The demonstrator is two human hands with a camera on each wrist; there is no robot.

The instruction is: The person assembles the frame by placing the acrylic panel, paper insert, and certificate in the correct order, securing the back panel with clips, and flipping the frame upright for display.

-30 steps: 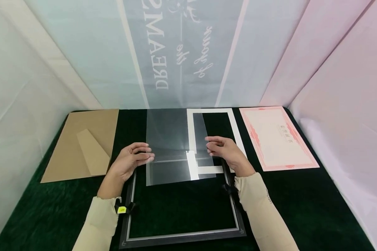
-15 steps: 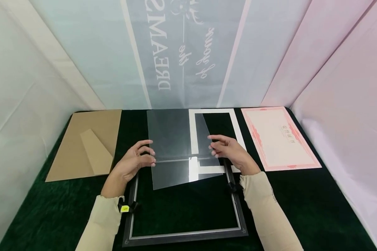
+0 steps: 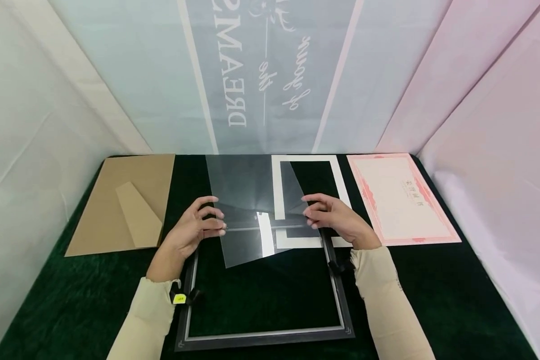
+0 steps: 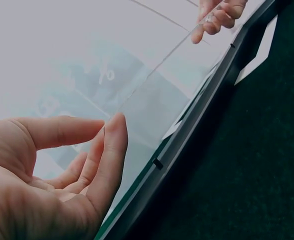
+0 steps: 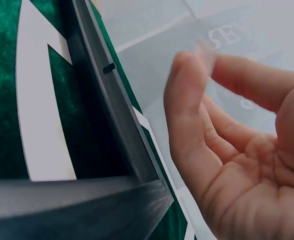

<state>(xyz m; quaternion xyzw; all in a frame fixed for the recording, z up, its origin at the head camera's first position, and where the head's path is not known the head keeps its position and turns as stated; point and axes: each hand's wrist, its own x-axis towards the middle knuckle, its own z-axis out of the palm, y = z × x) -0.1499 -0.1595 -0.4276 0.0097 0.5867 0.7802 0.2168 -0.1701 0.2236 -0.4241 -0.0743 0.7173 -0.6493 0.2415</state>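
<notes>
A clear, thin rectangular sheet (image 3: 243,192) is held above the table, tilted, with light glaring off its surface. My left hand (image 3: 186,230) pinches its left edge between thumb and fingertip, as the left wrist view confirms. On the opposite edge my right hand (image 3: 335,220) pinches the sheet between thumb and fingers. Below lies a dark grey picture frame (image 3: 270,341) with a silver inner lip. Its far side is mostly hidden by the sheet and hands. Small dark tabs (image 4: 157,163) stick out from the frame's inner edge.
A white mat (image 3: 306,158) with a cut-out window lies behind the frame, partly seen through the sheet. At the left is a brown backing board (image 3: 94,210) with an easel stand (image 3: 137,220). A pink-bordered certificate (image 3: 396,200) lies right. Fabric walls enclose the green-covered table.
Both hands have shifted slightly right with the clear sheet. The sheet's near edge slants more, and the glare on it has moved. The frame, mat, board and certificate stay put.
</notes>
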